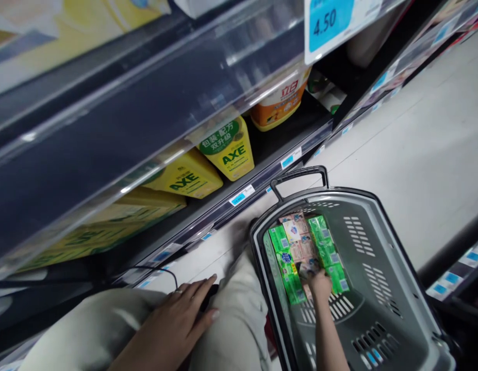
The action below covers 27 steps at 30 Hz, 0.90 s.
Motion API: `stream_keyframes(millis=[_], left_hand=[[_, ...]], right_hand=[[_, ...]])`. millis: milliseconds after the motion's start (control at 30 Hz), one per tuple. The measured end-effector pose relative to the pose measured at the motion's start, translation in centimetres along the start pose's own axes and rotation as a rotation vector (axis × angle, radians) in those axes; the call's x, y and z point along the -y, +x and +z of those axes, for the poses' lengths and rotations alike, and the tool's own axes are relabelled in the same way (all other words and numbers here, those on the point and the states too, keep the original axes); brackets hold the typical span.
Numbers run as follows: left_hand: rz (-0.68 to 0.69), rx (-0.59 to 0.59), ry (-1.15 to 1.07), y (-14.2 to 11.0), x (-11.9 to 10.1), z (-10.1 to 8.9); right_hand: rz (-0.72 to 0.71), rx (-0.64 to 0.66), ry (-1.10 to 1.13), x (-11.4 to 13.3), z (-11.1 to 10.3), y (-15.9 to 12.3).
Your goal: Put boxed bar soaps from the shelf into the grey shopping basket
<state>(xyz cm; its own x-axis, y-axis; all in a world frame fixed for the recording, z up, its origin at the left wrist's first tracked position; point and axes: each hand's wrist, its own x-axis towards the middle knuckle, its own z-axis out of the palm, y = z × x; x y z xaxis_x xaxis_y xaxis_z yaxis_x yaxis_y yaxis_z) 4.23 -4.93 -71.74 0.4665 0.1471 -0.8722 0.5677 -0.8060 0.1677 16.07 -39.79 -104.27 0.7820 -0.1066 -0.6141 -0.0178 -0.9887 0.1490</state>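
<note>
My right hand (319, 286) reaches down into a grey shopping basket (378, 206). Its fingers are closed at the near end of the pink packs (300, 250), on a small dark and pale thing too blurred to name. Bright green packs, on the left (287, 265) and on the right (327, 250), lie along both sides of the pink ones on the basket floor. My left hand (180, 314), with a ring on one finger, lies with fingers stretched out between my knees. Something dark shows just under its fingertips; what it is I cannot tell.
Left of the basket is a store shelf (269, 149) with yellow AXE bottles (234, 154) and an orange-and-white container (279, 105). A large price tag (331, 23) hangs from the upper shelf edge. The basket's handle (300, 178) stands near the lower shelf. Pale floor (424, 154) extends right.
</note>
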Motion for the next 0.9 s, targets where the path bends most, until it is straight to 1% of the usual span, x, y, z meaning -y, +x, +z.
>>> stream_keyframes(millis=[33, 100, 133, 200, 267, 300, 333, 400, 467, 533, 600, 767, 900], left_hand=[[0.005, 0.001, 0.0, 0.0, 0.0, 0.0], [0.004, 0.012, 0.0, 0.0, -0.1, 0.0], [-0.003, 0.024, 0.0, 0.0, -0.1, -0.1], [-0.01, 0.039, 0.0, 0.0, -0.2, -0.3], [-0.01, 0.045, 0.003, 0.0, -0.3, -0.5], [-0.012, 0.048, 0.004, 0.0, -0.3, -0.6], [-0.015, 0.048, 0.003, 0.1, -0.3, -0.6], [-0.031, 0.057, -0.001, 0.1, -0.2, -0.6], [-0.033, 0.062, -0.009, 0.1, -0.1, -0.6], [-0.025, 0.069, -0.019, 0.2, 0.1, -0.5], [-0.022, 0.076, -0.021, 0.2, 0.2, -0.4], [-0.015, 0.064, 0.002, 0.1, 0.2, -0.3], [-0.023, 0.063, 0.019, 0.0, 0.3, -0.2]], right_hand=[[-0.005, -0.053, -0.015, 1.6, -0.4, -0.3], [-0.078, -0.14, -0.039, 5.0, -1.4, -0.3], [-0.118, -0.134, -0.04, 6.8, -1.9, -0.2], [-0.167, -0.017, -0.013, 10.0, -2.7, 0.2], [-0.172, 0.105, 0.028, 12.4, -3.0, 0.4], [-0.158, 0.122, 0.044, 13.3, -2.9, 0.4], [-0.148, 0.1, 0.049, 13.9, -2.8, 0.3], [-0.163, 0.006, 0.038, 14.7, -2.2, -0.1], [-0.242, -0.091, 0.006, 14.9, -1.9, -0.3], [-0.326, -0.13, -0.026, 15.1, -1.9, -0.4], [-0.36, -0.118, -0.045, 15.5, -2.3, -0.2], [-0.368, -0.035, -0.058, 16.7, -3.9, 0.3], [-0.4, 0.025, -0.05, 17.1, -4.4, 0.9]])
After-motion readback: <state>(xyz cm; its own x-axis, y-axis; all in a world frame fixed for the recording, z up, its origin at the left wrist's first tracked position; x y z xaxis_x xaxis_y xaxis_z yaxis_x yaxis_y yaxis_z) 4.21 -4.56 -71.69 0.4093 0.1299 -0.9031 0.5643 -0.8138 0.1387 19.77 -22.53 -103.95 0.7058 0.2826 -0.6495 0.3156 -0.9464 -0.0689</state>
